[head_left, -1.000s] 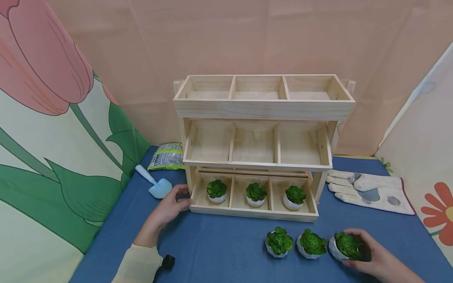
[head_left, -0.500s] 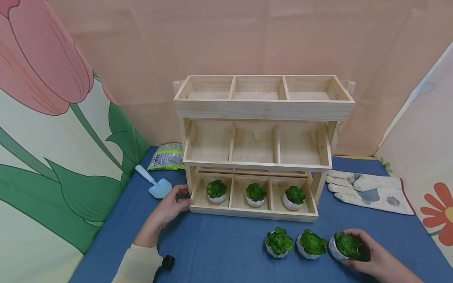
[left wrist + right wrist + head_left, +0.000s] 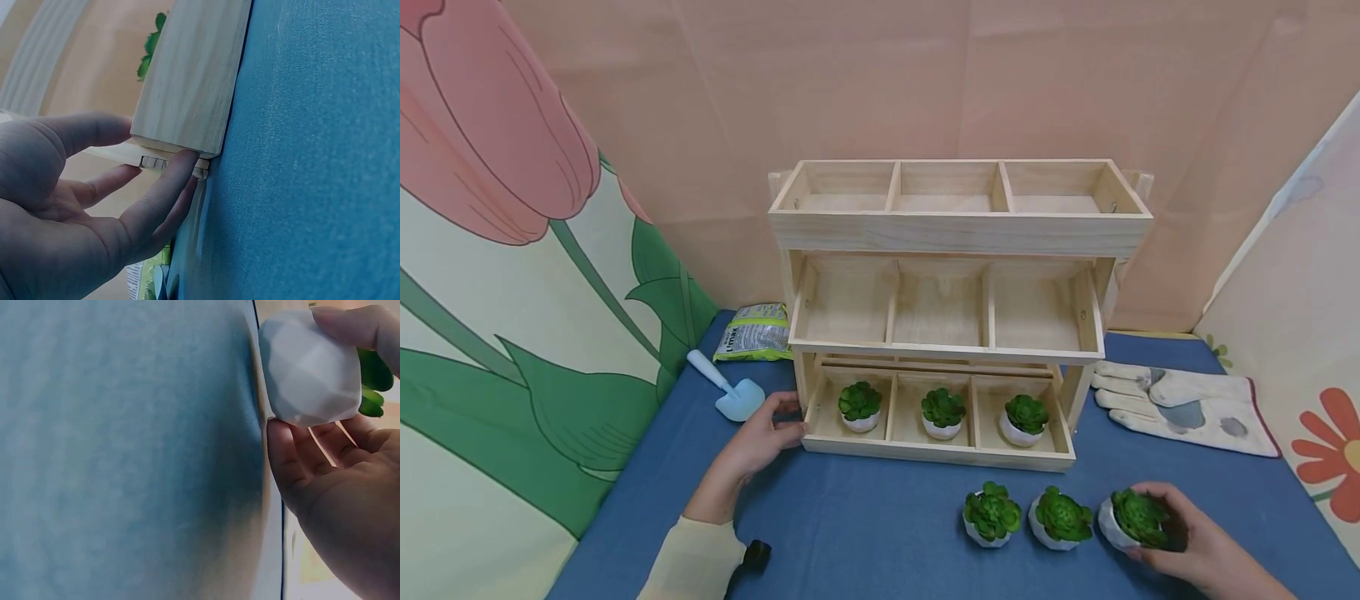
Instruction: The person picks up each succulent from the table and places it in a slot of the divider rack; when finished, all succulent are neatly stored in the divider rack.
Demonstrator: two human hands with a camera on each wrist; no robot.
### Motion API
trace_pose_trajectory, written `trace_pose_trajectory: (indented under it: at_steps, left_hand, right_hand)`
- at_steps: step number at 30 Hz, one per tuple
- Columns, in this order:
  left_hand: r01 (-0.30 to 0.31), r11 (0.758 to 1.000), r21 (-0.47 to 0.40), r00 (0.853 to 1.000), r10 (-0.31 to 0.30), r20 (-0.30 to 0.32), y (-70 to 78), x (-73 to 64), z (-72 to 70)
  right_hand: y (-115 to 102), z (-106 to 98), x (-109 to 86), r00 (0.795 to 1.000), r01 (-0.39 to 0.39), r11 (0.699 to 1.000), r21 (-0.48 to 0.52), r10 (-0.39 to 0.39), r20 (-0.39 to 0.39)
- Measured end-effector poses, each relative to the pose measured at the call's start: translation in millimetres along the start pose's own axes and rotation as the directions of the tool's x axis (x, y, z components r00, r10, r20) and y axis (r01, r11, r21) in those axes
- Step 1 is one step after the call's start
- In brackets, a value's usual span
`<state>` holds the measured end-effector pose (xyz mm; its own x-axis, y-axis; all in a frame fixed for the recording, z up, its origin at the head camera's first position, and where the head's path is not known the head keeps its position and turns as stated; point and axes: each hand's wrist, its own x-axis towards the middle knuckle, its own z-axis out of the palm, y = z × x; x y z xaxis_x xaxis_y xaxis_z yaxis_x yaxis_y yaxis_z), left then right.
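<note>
Work looks half done: three succulents (image 3: 943, 407) in the bottom tier (image 3: 936, 451), three outside at five o'clock, the right hand (image 3: 1187, 533) gripping the rightmost pot (image 3: 1116, 527), the left hand (image 3: 765, 439) the wooden stand (image 3: 958, 233)'s eight-o'clock corner.

I'm seeing a staged gardening corner: flower-printed panels (image 3: 572, 404) are flanking a blue-clothed table (image 3: 865, 521); trowel (image 3: 741, 401), gloves (image 3: 1187, 406) lying out.
</note>
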<state>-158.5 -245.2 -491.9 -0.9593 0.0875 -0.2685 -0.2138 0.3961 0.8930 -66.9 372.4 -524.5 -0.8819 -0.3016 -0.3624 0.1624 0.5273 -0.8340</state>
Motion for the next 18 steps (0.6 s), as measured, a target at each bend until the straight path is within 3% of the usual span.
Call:
trace_pose_trajectory:
  at_steps: [6,12,18]
  left_hand:
    - [0.002,1.000,-0.006,1.000,-0.002,0.008,2.0,-0.3,-0.3]
    - [-0.002,1.000,-0.011,1.000,0.002,0.011,3.2,-1.1,-0.6]
    - [-0.001,1.000,-0.012,1.000,0.002,0.014,3.6,-1.4,-0.8]
  right_hand:
    - [-13,-1,-1.4,0.998,-0.013,0.999,-0.040,0.010,-0.068]
    - [-31,2,-3.4,0.982,0.020,0.992,-0.127,-0.043,-0.181]
    - [-51,0,-2.6,0.982,0.048,0.991,-0.122,-0.070,-0.178]
